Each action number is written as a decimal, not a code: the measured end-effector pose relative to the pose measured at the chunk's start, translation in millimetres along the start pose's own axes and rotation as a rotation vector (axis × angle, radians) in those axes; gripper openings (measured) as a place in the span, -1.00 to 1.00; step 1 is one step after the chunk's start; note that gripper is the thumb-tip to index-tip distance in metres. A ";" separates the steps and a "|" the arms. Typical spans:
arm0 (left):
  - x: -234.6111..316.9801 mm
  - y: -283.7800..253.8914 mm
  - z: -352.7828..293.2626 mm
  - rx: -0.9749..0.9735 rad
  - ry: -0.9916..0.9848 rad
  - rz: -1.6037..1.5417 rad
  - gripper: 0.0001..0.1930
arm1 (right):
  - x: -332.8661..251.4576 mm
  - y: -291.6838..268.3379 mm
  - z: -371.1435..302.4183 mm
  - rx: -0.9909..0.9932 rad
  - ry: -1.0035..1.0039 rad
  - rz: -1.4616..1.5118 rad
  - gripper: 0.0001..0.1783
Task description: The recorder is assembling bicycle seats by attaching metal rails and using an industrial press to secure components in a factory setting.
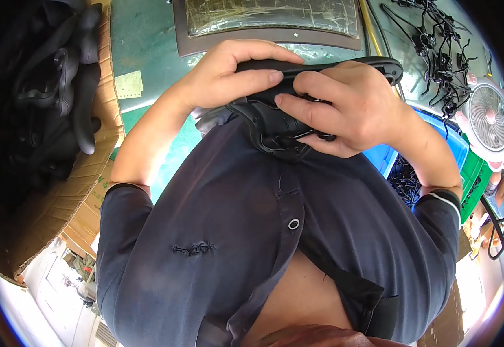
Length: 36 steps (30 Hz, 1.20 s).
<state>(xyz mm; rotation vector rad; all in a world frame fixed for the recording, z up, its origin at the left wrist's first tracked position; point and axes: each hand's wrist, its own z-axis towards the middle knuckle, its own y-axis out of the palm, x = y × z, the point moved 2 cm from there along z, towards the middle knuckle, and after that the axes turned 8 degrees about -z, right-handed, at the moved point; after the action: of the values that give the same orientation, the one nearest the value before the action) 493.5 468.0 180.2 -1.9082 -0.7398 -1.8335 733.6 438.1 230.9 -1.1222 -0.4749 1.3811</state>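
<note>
Close in front of my chest I hold a black bicycle saddle, its hollow underside partly showing. My left hand grips the far left part, thumb on the near side and index finger along the top edge. Across the right part, my right hand is closed with its fingers curled over the saddle. A narrow rounded end sticks out beyond the right knuckles. The fingers hide much of the middle, so whether a smaller piece lies under them cannot be made out.
A cardboard box on the left holds several black saddles. Ahead on the green table lies a dark-framed panel. To the right are tangled black wire-like parts, a small fan, a blue bin and a green crate.
</note>
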 end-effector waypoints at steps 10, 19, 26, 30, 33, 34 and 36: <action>14.2 -12.5 -15.3 0.410 0.019 -0.226 -0.63 | 35.2 -36.2 19.9 0.122 0.031 -0.087 -0.22; -30.6 -29.2 36.7 1.001 0.157 -0.194 -0.60 | 83.1 53.7 17.1 0.484 0.876 -0.231 -0.27; -18.3 -45.4 79.3 0.994 0.450 1.012 -0.72 | 125.4 59.3 30.5 0.527 0.768 -0.359 -0.33; -11.6 -67.1 90.3 0.975 0.451 1.097 -0.76 | 150.6 54.3 47.5 0.530 0.748 -0.420 -0.29; -14.9 -62.3 87.1 0.989 0.476 1.040 -0.73 | 145.3 63.8 37.9 0.615 0.707 -0.437 -0.28; -16.4 -62.4 86.4 0.987 0.480 1.041 -0.73 | 143.9 64.8 35.7 0.652 0.682 -0.436 -0.25; -19.0 -62.2 84.0 0.999 0.403 1.009 -0.79 | 136.9 61.1 37.5 0.653 0.727 -0.382 -0.20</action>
<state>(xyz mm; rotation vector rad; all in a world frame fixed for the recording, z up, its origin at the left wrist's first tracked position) 521.3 566.3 150.8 -0.8907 -0.3087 -0.8546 698.3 565.9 151.5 -0.8433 0.2733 0.6348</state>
